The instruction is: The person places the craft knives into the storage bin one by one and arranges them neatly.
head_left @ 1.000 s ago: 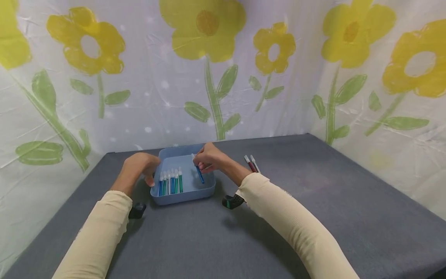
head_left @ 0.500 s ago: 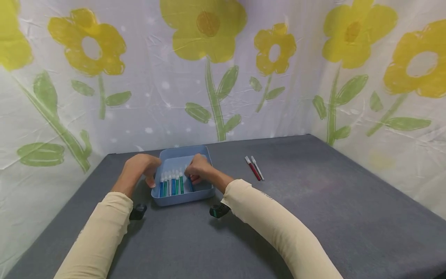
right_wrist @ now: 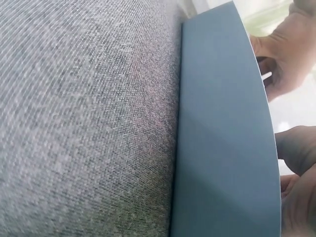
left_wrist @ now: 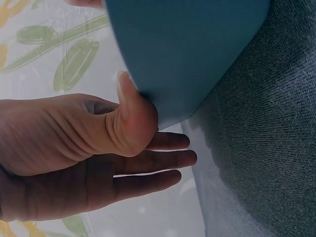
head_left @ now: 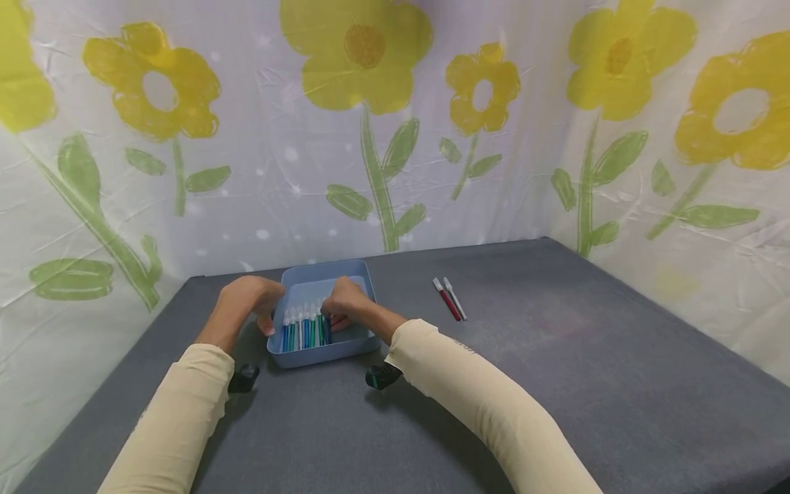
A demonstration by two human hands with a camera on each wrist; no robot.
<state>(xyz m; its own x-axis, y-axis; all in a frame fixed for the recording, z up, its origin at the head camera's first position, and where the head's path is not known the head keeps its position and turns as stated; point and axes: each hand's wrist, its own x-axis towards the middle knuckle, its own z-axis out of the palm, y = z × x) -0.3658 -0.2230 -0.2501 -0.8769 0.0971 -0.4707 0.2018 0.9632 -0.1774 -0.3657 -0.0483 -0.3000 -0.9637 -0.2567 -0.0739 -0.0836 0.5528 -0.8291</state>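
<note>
My right hand point(head_left: 344, 300) is inside the light blue plastic tray point(head_left: 321, 354), pinching a blue marker pen point(head_left: 327, 332) with a pale cap. That pen stands at the right end of a row of blue, green and white marker pens point(head_left: 304, 329), caps pointing away. The right fingers hide part of it. My left hand point(head_left: 247, 302) is at the tray's left side, its thumb point(left_wrist: 139, 116) bent against the rim in the left wrist view. Several left fingers point(left_wrist: 163, 160) stretch out beyond the tray's corner. In the right wrist view, the tray wall hides most of both hands.
A red marker pen point(head_left: 450, 304) and a white one point(head_left: 457, 300) lie side by side on the grey cloth-covered table point(head_left: 555, 370), right of the tray. Behind the table hangs a white curtain point(head_left: 278, 171) printed with yellow flowers.
My right hand has moved left and down in the tray, bringing the blue marker pen up to the row. The left hand has stayed at the tray's left side.
</note>
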